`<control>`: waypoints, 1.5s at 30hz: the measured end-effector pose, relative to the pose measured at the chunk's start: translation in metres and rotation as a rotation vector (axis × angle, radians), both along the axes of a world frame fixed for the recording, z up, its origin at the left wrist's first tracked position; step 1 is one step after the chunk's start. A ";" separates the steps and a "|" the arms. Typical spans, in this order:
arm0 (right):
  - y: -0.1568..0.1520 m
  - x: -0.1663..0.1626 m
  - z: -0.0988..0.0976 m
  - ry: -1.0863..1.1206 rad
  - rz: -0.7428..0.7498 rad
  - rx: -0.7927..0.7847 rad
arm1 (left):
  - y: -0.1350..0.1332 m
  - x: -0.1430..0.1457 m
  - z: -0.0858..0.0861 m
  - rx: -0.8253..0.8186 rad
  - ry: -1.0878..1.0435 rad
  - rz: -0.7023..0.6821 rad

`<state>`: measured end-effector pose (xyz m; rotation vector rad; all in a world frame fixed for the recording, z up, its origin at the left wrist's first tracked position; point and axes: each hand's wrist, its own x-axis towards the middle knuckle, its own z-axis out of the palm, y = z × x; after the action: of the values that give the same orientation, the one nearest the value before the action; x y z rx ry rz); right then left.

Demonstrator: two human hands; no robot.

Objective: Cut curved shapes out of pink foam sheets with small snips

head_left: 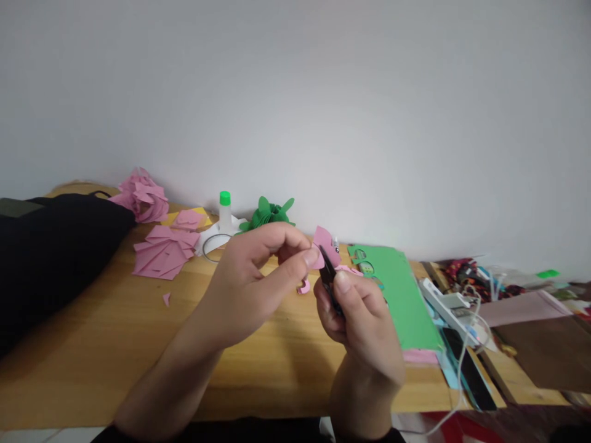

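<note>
My left hand point(258, 283) pinches a small piece of pink paper point(325, 241) between thumb and fingers, above the wooden table. In my right hand point(364, 320) is a pair of dark scissors point(328, 271), fingers closed round the handles. The scissor blades point up and away from me and meet the pink paper beside my left thumb. Whether the blades are apart cannot be made out. Below the hands a curled pink paper scrap point(303, 287) lies on the table, and a smaller pink scrap point(167, 299) lies further left.
Folded pink paper point(161, 253), a pink paper flower point(142, 195), a green-capped glue stick point(225, 212) and a green paper shape point(270, 215) sit along the back. Green sheets point(401, 295), a white power strip point(446, 311) and a phone point(468, 369) lie right. Black fabric point(60, 258) covers the left.
</note>
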<state>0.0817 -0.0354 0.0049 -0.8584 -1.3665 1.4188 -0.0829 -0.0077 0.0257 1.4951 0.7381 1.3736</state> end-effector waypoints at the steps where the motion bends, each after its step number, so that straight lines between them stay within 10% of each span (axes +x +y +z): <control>1: 0.000 0.000 0.001 -0.008 0.000 0.004 | 0.001 -0.001 0.001 -0.002 0.005 -0.006; 45: 0.005 0.011 0.013 -0.230 0.139 0.119 | 0.003 -0.021 0.009 -0.007 0.187 -0.123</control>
<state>0.0927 -0.0301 0.0176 -0.8837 -1.6958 1.3580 -0.1037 -0.0051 0.0346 1.6510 0.7521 1.1492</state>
